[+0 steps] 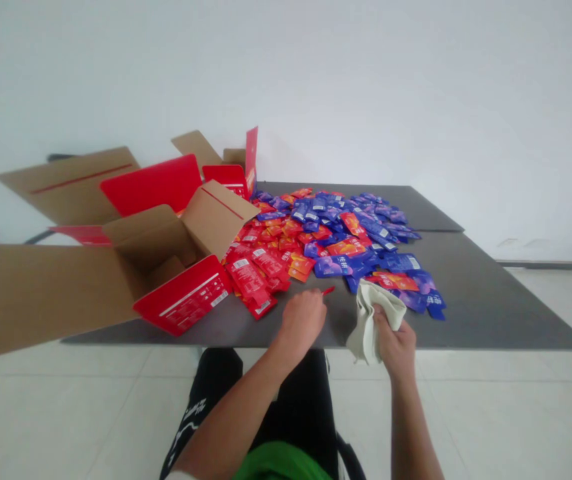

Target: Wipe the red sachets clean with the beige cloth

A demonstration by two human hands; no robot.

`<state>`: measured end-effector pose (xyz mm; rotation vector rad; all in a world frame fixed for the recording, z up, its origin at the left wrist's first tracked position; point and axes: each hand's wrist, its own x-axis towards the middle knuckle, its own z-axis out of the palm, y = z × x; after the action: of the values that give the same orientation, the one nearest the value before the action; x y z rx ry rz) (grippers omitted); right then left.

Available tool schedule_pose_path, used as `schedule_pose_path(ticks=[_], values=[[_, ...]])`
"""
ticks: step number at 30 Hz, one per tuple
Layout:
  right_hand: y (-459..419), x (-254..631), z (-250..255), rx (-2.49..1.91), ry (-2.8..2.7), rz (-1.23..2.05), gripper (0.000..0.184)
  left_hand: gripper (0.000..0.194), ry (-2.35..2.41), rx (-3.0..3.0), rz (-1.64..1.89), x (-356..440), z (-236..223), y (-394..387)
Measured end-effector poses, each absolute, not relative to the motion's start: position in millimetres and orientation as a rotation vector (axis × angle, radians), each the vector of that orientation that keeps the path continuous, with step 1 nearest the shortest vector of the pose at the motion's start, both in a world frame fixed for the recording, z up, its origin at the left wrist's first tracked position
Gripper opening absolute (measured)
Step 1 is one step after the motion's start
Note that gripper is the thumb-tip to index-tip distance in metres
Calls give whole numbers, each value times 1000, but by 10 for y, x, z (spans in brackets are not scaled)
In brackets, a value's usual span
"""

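Observation:
My left hand (302, 319) is closed above the front part of the table. A narrow red piece (328, 291) sticks out past its knuckles; too little shows to tell its kind. To the right, my right hand (396, 343) grips a folded off-white cloth (370, 323) near the table's front edge. Just beyond both hands lies a heap of small flat packets: red ones (249, 280) at the left, orange-red ones (350, 247) in the middle, and blue-purple ones (336, 267) mostly at the right.
An open red cardboard box (186, 300) stands left of the packets, its flaps spread over the table's left side. Behind it are another open box (153, 187) and a third (252, 157) farther back. The dark grey table (486, 300) reaches toward a white wall (346, 87).

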<state>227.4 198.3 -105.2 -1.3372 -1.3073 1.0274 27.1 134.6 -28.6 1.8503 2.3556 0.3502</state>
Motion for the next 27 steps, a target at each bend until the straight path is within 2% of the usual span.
schedule_pose_path(ticks=[6,9,12,18,24,27], values=[[1967,2276,-958,-1357,-1367,1021,62,32,2358,1891,507,-16,-126,1108],[1968,2290,-952,-1364,-1396,1036,61,29,2306,2008,938,-272,26,941],[1989,2315,-1010,-1364,-1419,1020,59,38,2214,2144,1212,-531,144,822],[2028,2348,-1116,-1334,-1429,1016,59,42,2108,2328,964,-741,136,748],[2007,2319,-1054,-1359,-1413,1027,61,28,1998,2369,992,-759,-1,752],[1997,2309,-1019,-1342,-1412,1032,61,27,2020,2397,1030,-842,-26,759]])
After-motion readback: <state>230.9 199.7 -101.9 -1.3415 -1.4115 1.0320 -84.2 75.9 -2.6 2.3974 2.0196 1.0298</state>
